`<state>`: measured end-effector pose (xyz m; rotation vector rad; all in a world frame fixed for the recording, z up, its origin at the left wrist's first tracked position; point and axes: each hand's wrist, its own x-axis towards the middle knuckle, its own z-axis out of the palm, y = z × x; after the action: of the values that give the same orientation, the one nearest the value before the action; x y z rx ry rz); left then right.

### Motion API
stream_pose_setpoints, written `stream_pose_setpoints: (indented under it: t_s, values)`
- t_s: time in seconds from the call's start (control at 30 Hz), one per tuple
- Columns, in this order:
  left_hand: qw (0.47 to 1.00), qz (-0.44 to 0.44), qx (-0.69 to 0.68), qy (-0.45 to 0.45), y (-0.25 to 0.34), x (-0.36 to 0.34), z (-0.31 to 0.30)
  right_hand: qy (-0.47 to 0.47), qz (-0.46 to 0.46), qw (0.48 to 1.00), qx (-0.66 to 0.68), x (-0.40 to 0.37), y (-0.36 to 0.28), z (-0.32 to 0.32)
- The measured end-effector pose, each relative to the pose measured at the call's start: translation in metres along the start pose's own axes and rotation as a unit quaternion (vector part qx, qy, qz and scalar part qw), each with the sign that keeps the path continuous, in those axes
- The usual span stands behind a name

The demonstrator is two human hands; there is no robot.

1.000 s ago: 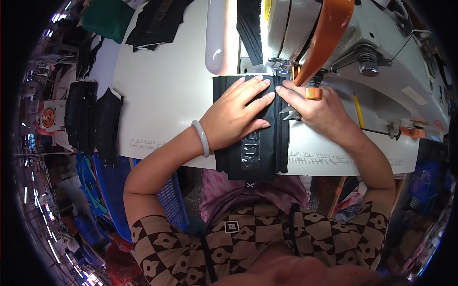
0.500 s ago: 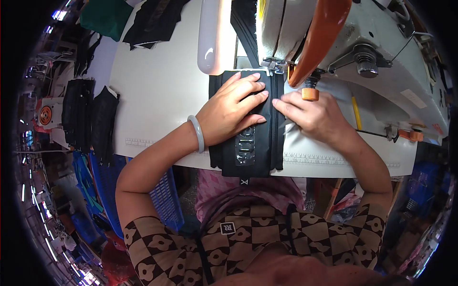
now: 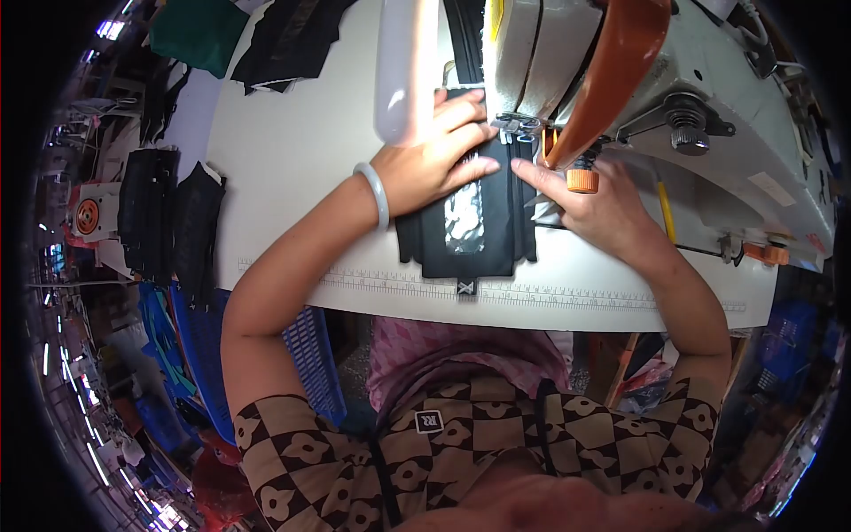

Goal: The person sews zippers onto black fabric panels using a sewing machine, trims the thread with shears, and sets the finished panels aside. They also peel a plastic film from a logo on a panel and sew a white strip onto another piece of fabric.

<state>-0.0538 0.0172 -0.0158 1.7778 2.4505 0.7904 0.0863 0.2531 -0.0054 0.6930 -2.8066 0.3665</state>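
Observation:
A black fabric piece (image 3: 499,213) lies under the sewing machine's presser foot (image 3: 516,127). It carries a shiny clear strip (image 3: 464,217) and a small tag marked with an X (image 3: 466,287) at its near end. My left hand (image 3: 443,146) rests on its left side, fingers stretched out and pressing on the cloth. On the other side my right hand (image 3: 589,199) has its index finger extended to the fabric's right edge, by the foot. The remaining fingers curl underneath. Pale pointed tips (image 3: 539,204) show below that hand; what they belong to is mostly hidden.
The machine head with its orange lever (image 3: 612,80) stands over the right side. A bright lamp tube (image 3: 403,71) hangs left of the needle area. Black fabric pieces (image 3: 288,44) lie at the back left. A printed ruler (image 3: 603,300) runs along the table's front edge.
The black fabric has moved away from me, farther under the presser foot, and my left hand has gone forward with it. My right hand stays beside the foot, its index finger more extended.

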Motion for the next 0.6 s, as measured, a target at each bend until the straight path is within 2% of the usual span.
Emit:
stream_pose_setpoints:
  t_s: [0.2,0.27,0.37,0.43,0.47,0.5,0.53,0.6]
  values:
    - [0.998,0.038,0.025,0.040,-0.008,0.009,-0.005,-0.052,0.031,0.998,-0.017,0.000,0.004,0.000]
    - [0.998,0.044,0.021,0.051,-0.006,0.012,-0.010,-0.169,0.249,0.953,0.040,0.011,-0.013,-0.032]
    - [0.978,-0.080,-0.127,0.143,-0.015,0.022,-0.016,-0.229,0.374,0.893,0.097,0.008,-0.005,-0.041]
    - [0.976,-0.066,-0.040,0.203,-0.050,0.046,-0.021,-0.236,0.408,0.871,0.141,0.003,0.010,-0.042]
    - [0.985,-0.065,0.028,0.155,-0.075,0.061,-0.020,-0.240,0.417,0.863,0.155,0.005,0.016,-0.042]
    - [0.987,-0.065,0.097,0.106,-0.099,0.076,-0.016,-0.257,0.393,0.879,0.078,0.013,0.021,-0.040]
    - [0.966,-0.015,-0.078,0.247,-0.117,0.095,0.018,-0.254,0.368,0.894,0.025,0.020,0.027,-0.037]
    - [0.892,0.035,-0.241,0.381,-0.117,0.108,0.034,-0.204,0.312,0.927,-0.042,0.026,0.047,-0.023]
